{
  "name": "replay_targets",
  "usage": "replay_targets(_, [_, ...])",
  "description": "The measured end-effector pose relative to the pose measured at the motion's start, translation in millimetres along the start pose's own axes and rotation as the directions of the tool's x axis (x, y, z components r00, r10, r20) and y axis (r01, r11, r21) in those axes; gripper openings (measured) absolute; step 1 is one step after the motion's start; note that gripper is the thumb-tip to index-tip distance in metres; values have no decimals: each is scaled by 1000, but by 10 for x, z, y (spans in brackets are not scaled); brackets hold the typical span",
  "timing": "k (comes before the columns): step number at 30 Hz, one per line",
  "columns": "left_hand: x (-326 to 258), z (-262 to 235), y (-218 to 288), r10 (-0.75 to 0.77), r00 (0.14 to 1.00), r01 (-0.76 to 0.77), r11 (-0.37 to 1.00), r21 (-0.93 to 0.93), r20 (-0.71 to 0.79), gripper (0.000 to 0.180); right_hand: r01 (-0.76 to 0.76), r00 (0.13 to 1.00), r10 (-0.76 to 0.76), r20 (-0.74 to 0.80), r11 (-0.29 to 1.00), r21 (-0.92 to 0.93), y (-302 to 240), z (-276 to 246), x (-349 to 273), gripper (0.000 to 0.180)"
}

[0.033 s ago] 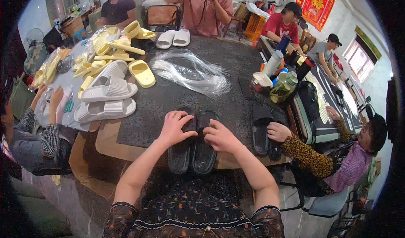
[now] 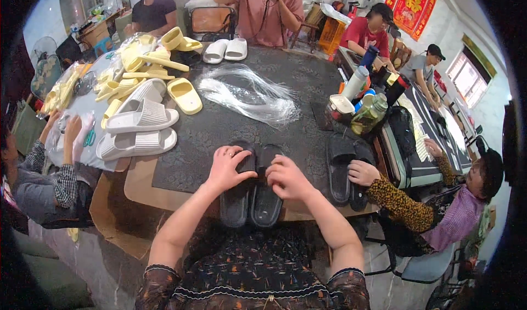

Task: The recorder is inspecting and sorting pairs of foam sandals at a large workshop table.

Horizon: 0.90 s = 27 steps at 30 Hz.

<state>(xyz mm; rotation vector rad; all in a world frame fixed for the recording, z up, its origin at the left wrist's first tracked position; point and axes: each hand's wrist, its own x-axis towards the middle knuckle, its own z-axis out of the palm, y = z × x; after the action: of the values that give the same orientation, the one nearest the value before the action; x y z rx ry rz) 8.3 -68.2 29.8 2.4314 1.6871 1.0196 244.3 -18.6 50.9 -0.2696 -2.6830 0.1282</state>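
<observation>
A pair of black slide slippers lies side by side at the table's near edge, heels toward me. My left hand (image 2: 228,166) is closed over the strap of the left black slipper (image 2: 234,205), its thumb and index finger reaching toward the right one. My right hand (image 2: 287,177) is at the strap of the right black slipper (image 2: 267,207), with its fingers bent and pinched together. Whatever is between those fingertips is too small or hidden to make out. A bundle of clear plastic strands (image 2: 250,98) lies beyond my hands.
Grey slippers (image 2: 140,118) and yellow slippers (image 2: 185,96) are piled to the left; a white pair (image 2: 225,50) lies at the back. A co-worker's hand (image 2: 363,172) touches another black pair (image 2: 341,170) on my right. Bottles and jars (image 2: 370,112) stand beyond it. Other people surround the table.
My right hand has shifted very slightly, its fingers a little more bent. My left hand stays on the left slipper's strap. The co-worker's black pair on the right has moved slightly.
</observation>
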Motion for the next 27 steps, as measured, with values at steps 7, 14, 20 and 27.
replay_targets(7, [-50,49,8,-113,989,108,993,-53,-96,56,-712,371,867,-332,495,498,805,292,-22,22])
replay_targets(14, [-83,113,-34,-86,986,78,995,-59,-145,56,-973,210,945,-251,227,39,1334,490,223,47])
replay_targets(20, [-76,140,-37,-86,986,80,996,-43,-144,56,-970,-17,995,-99,8,245,1494,508,425,48])
replay_targets(27, [-49,170,-10,-64,986,57,997,-51,-153,57,-503,25,998,-56,61,862,1731,638,-94,28])
